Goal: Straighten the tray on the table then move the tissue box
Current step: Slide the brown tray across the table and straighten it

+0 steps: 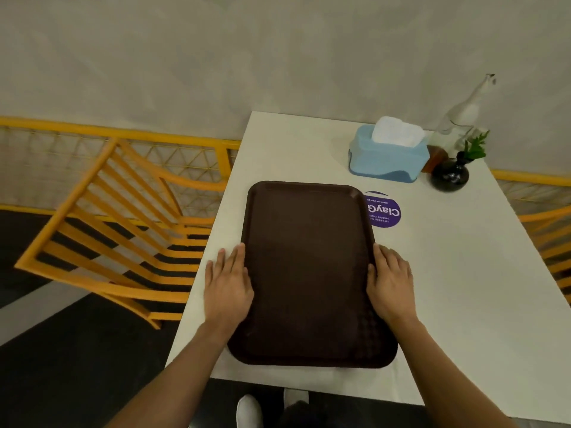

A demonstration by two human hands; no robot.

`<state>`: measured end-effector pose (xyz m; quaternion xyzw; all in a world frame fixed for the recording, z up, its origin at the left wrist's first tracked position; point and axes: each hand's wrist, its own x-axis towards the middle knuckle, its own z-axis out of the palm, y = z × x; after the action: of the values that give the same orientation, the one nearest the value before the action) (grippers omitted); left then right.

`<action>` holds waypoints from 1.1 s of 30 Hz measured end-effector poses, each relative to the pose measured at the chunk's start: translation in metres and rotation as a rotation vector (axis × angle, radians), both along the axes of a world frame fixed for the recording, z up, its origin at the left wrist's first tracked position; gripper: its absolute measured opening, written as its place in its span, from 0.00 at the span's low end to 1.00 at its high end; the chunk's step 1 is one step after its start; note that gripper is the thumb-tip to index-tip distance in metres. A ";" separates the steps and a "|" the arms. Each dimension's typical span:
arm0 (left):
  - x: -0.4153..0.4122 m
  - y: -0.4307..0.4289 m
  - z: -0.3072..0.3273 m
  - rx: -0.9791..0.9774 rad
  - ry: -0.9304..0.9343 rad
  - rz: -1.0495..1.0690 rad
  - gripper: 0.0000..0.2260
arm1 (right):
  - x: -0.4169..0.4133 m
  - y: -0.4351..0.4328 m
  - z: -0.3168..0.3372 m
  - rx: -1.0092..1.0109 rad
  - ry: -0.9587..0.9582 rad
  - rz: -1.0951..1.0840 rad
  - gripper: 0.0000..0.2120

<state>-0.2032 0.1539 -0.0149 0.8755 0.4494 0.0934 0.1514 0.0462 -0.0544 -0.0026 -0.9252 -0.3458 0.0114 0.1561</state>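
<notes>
A dark brown empty tray [309, 273] lies lengthwise on the white table [457, 273], close to the table's left and near edges. My left hand [227, 285] rests flat against the tray's left rim, fingers together and pointing away from me. My right hand [391, 282] presses on the right rim the same way. A light blue tissue box [386, 163] with white tissue sticking out of its top stands beyond the tray at the far right, untouched.
A round purple sticker [384, 211] is partly under the tray's far right corner. A glass bottle [460, 118] and a small black vase [451, 177] with green leaves stand right of the tissue box. A yellow chair [123, 230] stands left of the table.
</notes>
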 end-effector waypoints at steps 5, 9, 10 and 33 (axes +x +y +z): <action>-0.011 0.023 0.006 0.019 -0.056 0.077 0.24 | -0.009 0.029 0.000 -0.002 0.037 0.019 0.23; -0.014 0.040 0.008 0.014 -0.103 0.091 0.23 | -0.011 0.047 -0.002 -0.016 0.053 0.019 0.24; -0.015 0.044 0.008 0.013 -0.115 0.084 0.22 | -0.012 0.049 -0.002 -0.025 0.060 0.015 0.25; -0.024 0.069 0.006 -0.139 -0.221 -0.027 0.25 | -0.036 0.048 -0.004 -0.115 0.090 -0.049 0.27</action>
<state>-0.2272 0.2233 -0.0087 0.8532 0.4235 0.1557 0.2614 0.0104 -0.0061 -0.0064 -0.9393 -0.3146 0.0690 0.1186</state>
